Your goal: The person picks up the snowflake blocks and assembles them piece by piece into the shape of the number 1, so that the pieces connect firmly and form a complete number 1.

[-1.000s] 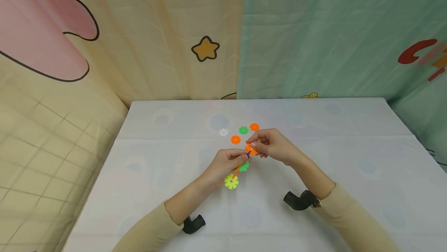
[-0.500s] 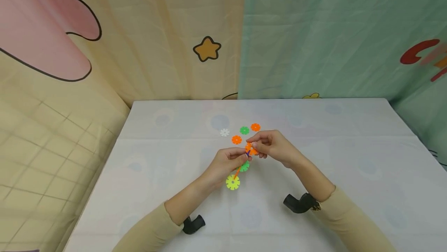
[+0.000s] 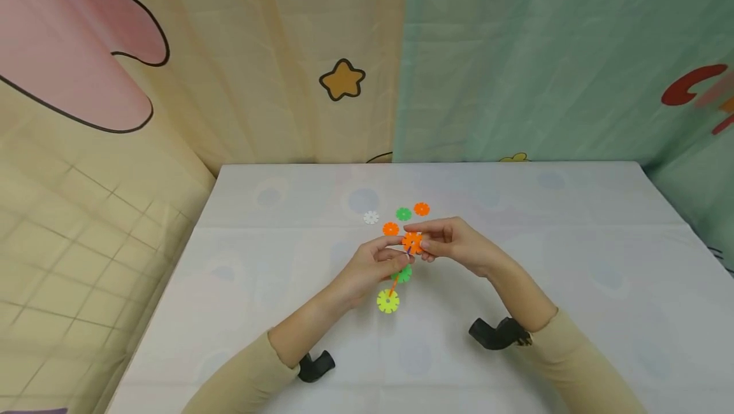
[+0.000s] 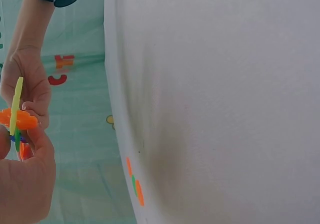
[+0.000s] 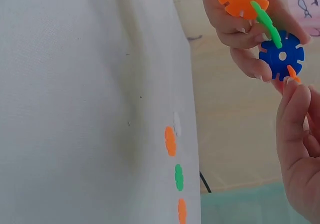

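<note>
My left hand (image 3: 364,274) pinches the middle of a small chain of notched plastic discs. A yellow disc (image 3: 388,301) hangs at the lower end, joined by an edge-on orange disc (image 4: 20,119) to a green disc (image 3: 405,274). Beyond that comes a blue disc (image 5: 275,66), seen best in the right wrist view. At the upper end, another orange disc (image 3: 411,242) meets the blue one. My right hand (image 3: 459,245) holds this disc between thumb and fingertips at its right edge. Both hands are close together above the table.
Loose discs lie on the white-covered table (image 3: 275,210) just beyond my hands: a white disc (image 3: 371,217), a loose green disc (image 3: 404,214) and two orange ones, the farther orange disc (image 3: 422,209) at the right. Patterned curtains (image 3: 258,83) hang behind the table.
My right thumb has slid back to the right edge of the upper orange disc, so more of its face shows. The yellow end of the chain has swung slightly right.
</note>
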A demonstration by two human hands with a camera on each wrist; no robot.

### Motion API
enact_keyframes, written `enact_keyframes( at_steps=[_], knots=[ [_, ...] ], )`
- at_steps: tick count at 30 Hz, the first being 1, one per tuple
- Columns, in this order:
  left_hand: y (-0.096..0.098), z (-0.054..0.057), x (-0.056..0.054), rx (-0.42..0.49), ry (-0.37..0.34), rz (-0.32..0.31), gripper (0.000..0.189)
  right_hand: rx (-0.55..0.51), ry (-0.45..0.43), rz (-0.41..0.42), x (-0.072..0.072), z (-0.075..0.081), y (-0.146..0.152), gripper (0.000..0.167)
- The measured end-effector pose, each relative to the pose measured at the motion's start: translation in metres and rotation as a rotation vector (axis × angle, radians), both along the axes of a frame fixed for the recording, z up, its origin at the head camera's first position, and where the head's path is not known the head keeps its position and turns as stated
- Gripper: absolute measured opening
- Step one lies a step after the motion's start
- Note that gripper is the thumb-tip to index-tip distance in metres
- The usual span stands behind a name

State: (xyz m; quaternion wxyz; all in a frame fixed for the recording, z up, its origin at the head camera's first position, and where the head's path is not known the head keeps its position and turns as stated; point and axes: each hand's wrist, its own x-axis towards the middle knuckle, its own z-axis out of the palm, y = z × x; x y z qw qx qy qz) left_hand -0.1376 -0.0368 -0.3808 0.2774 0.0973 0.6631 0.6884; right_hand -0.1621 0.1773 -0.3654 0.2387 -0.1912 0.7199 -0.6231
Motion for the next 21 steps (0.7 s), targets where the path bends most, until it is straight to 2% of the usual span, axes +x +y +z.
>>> enact_keyframes(
  at_steps=[10, 16, 21],
  knots=[
    [0.0028, 0.0015, -0.0016, 0.013, -0.024, 0.026, 0.047, -0.031, -0.051, -0.099, 0.0011, -0.0012, 0.0002, 0.035],
    [0.0049, 0.0024, -0.0025, 0.014, -0.032, 0.025, 0.043, -0.040, -0.050, -0.115, 0.0021, -0.0009, 0.0006, 0.035],
    [0.0074, 0.0029, -0.0035, 0.019, -0.046, 0.058, 0.038, -0.044, -0.048, -0.109, 0.0034, -0.0015, -0.0003, 0.033]
  ],
)
